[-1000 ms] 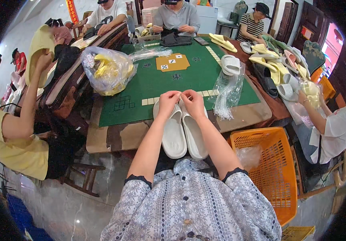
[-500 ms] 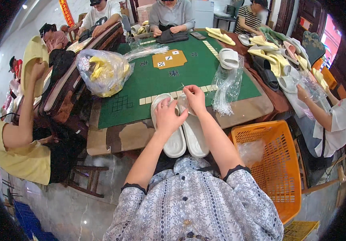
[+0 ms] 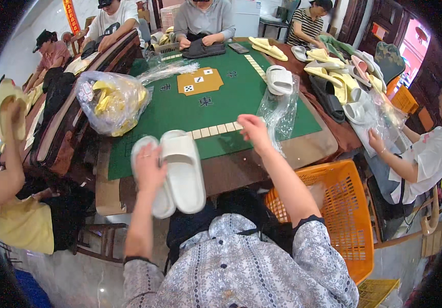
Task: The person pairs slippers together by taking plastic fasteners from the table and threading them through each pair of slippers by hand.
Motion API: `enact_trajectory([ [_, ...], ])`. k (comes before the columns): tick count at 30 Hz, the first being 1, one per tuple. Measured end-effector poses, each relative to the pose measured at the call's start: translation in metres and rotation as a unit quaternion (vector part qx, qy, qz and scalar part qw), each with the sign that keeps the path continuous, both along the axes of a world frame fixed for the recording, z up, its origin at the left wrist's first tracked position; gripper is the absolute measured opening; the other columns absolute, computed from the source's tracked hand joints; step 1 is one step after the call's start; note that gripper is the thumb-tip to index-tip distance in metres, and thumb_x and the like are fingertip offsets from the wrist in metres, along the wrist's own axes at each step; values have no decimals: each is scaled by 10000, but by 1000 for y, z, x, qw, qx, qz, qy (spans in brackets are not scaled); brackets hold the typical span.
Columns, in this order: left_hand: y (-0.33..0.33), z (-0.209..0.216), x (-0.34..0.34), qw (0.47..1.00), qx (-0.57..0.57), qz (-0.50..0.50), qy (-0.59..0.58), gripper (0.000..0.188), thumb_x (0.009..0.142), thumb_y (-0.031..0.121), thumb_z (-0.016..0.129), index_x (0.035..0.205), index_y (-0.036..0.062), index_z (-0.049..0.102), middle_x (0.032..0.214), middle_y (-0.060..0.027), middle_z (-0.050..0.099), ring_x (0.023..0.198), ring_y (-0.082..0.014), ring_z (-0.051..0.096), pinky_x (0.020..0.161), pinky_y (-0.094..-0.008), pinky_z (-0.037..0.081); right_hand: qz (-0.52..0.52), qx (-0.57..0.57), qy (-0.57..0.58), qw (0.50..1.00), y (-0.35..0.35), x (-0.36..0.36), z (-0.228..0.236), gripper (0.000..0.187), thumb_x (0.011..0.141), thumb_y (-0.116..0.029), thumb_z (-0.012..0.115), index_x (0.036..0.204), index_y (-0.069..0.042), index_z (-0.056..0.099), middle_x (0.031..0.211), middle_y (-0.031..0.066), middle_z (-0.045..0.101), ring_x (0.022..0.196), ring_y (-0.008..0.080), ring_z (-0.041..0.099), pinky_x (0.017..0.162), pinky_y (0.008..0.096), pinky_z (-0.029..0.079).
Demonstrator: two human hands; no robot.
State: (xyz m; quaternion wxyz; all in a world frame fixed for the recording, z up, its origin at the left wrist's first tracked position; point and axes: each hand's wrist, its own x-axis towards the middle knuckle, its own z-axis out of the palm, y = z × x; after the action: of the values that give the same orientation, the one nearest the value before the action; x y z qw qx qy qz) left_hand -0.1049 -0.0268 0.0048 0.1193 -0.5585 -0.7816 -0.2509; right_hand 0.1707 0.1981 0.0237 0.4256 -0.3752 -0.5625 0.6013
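Observation:
A pair of white slippers is tilted at the near edge of the table. My left hand (image 3: 150,167) is closed over the strap of the left slipper (image 3: 163,203); the right slipper (image 3: 186,174) lies against it, sole down. My right hand (image 3: 254,131) is raised above the table edge, apart from the slippers, thumb and fingers pinched together. Whatever it may hold is too small to make out. Beside it, a clear plastic bag (image 3: 287,110) of thin white strands lies under another white slipper (image 3: 280,79).
A bag of yellow pieces (image 3: 110,102) stands at the left of the green tabletop (image 3: 241,100). Slippers in several colours (image 3: 341,77) are heaped at the right. An orange basket (image 3: 351,220) sits by my right side. Several co-workers sit around, one lifting a yellow slipper (image 3: 18,102).
My left hand has moved left with the white slippers. My right hand has come away from them and is now separate, slightly to the right. The view has shifted a little.

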Motion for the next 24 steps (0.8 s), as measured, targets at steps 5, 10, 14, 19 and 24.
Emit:
enact_trajectory([
  [5,-52,-1,-96,995,19,92,24,454,761,205,729,1183,70,633,1336,-188,535,1246,-376,483,1056,-460,390,-124,-58,109,985,89,47,5,337,897,-265,671,1167,-77,601,991,40,677,700,113,609,553,257,470],
  [10,-72,3,-141,988,40,144,48,417,769,212,737,1145,66,632,1286,-165,567,1218,-368,492,1037,-446,394,-109,-174,245,947,182,83,-6,376,934,-287,650,1204,-56,527,981,78,666,704,182,642,473,220,456],
  [14,-67,-2,-137,980,61,168,89,446,768,252,744,1147,44,632,1273,-145,571,1185,-354,503,1026,-450,396,-153,-201,258,932,228,98,-22,475,940,-275,646,1266,-9,426,1012,161,615,790,271,674,463,205,471],
  [19,-78,1,-140,984,49,157,62,459,751,302,752,1116,53,630,1301,-141,547,1216,-349,473,1030,-475,379,-221,-254,292,895,263,90,-30,304,960,-202,621,1158,4,518,982,155,607,723,249,679,471,249,559],
  [24,-74,6,-136,991,25,130,22,588,705,329,786,1189,56,594,1342,-195,498,1263,-399,415,1061,-506,341,-259,-211,217,917,279,115,-38,86,919,-138,629,933,-70,577,744,37,593,544,127,557,384,208,380],
])
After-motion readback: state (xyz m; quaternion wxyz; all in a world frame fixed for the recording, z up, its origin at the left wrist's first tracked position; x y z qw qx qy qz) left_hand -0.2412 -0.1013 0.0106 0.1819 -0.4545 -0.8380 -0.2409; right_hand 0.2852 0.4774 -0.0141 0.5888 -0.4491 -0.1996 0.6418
